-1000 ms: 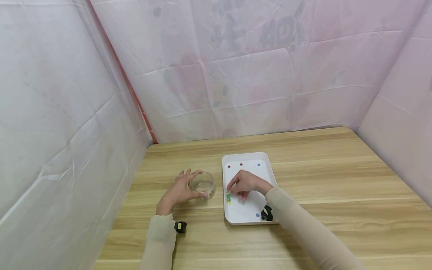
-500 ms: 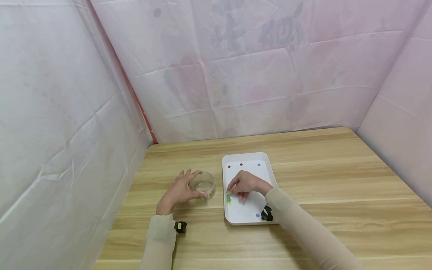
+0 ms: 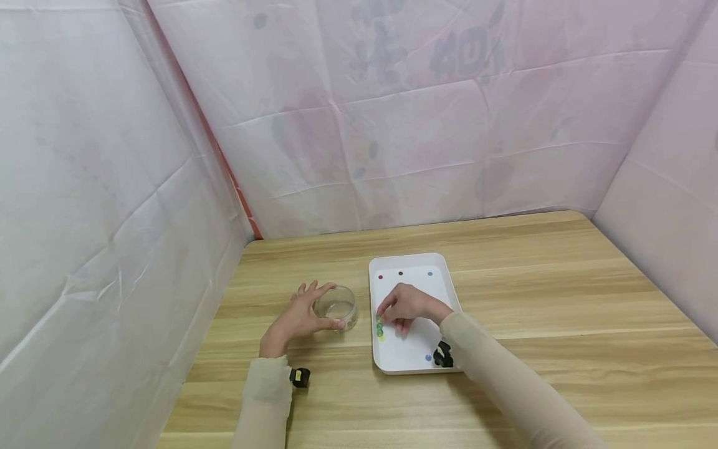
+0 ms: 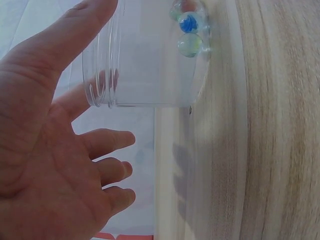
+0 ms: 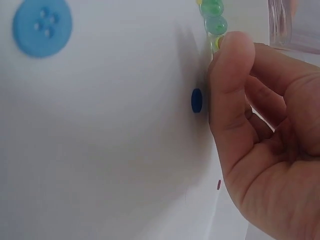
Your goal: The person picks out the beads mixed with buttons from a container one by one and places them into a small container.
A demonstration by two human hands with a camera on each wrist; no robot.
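Left wrist view alone: three glass marbles [image 4: 190, 30] inside the clear round plastic jar [image 3: 336, 307]; left hand [image 3: 297, 318] curled around it. Right hand [image 3: 406, 305] loosely curled, pinching unclear, above the white rectangular tray [image 3: 415, 262], frame centre.

We see green marbles [image 5: 214, 15] on a white tray [image 3: 412, 358] (one sky-blue button [image 5: 42, 26]), a clear jar [image 3: 336, 305].

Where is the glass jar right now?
In the head view, the jar stands on the table, just left of the white tray, held by the left hand.
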